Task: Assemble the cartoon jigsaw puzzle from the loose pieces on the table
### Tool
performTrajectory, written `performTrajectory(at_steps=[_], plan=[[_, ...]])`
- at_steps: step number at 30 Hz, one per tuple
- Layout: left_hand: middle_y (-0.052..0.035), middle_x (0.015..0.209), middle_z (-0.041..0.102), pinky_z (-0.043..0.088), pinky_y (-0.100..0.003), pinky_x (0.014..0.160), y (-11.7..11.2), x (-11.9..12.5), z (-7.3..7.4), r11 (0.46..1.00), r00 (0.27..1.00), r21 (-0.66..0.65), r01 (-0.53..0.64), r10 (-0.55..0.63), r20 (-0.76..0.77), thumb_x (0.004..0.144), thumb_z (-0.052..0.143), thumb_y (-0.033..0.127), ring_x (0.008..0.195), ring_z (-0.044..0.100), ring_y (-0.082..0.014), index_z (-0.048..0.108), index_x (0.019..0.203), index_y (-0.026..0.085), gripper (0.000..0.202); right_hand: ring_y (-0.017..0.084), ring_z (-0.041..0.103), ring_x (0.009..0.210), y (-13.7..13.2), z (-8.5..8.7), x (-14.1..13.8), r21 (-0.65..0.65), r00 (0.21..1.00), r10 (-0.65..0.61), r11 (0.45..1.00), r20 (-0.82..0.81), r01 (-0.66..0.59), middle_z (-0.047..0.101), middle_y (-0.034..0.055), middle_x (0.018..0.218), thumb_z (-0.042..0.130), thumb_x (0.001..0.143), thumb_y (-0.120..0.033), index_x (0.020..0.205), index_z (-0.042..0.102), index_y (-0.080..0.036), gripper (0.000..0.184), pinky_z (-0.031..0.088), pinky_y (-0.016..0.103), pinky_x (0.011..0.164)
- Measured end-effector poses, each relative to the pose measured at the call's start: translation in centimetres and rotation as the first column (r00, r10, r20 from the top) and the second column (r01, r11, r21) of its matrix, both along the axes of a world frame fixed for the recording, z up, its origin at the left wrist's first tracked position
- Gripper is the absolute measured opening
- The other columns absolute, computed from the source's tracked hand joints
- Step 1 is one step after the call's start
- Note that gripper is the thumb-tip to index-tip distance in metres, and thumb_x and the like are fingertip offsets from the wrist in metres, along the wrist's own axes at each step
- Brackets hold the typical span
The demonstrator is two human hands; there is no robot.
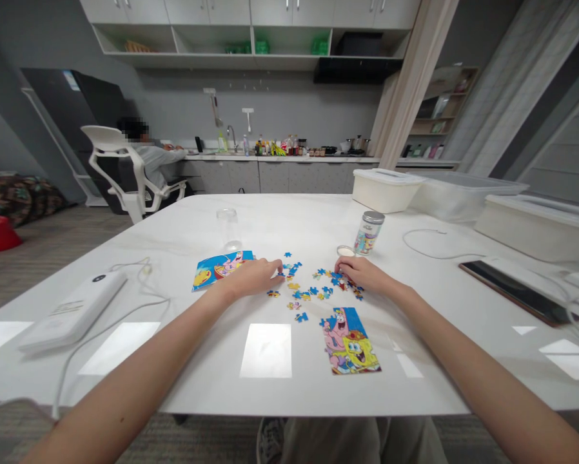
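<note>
Loose jigsaw pieces (313,291), mostly blue with some yellow, lie scattered on the white table between my hands. On the left of this scatter is my left hand (256,277), its fingers closed with a blue jigsaw piece at the tips. My right hand (363,273) is bent down over the pieces on the right; its fingers are curled together and whatever they pinch is hidden. Nearer to me lies a joined part of the puzzle (351,343) showing a pink and a yellow cartoon figure. A picture sheet (222,265) lies partly behind my left hand and forearm.
Behind my right hand stand a printed tin (369,232) and a round lid (345,251). A clear jar (227,229) is at the back left. A white power bank (74,310) with cables lies left, a phone (519,293) right. Storage boxes (543,219) line the right edge. A person (157,161) sits beyond.
</note>
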State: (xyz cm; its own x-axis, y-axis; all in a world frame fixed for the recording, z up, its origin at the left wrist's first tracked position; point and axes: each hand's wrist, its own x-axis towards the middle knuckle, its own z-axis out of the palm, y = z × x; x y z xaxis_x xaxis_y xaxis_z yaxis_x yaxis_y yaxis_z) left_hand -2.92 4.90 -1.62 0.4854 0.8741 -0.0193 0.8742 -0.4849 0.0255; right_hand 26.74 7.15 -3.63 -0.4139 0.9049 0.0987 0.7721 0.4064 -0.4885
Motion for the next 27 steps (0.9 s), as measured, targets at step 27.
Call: performTrajectory(at_steps=[27], plan=[[0.0063,0.049,0.045,0.024,-0.023,0.047,-2.7,3.9,0.7,0.995,0.699,-0.085,0.051,0.025,0.715,0.086,0.056,0.038,0.046,0.030,-0.0073,0.071,0.078,0.016,0.028,0.015,0.062,0.078,-3.3,1.5,-4.3,-0.073,0.846,0.287,0.932,-0.450,-0.355,0.069,0.0053,0.088,0.061,0.084,-0.033,0.093,0.065,-0.019,0.017,0.046,0.030,0.070]])
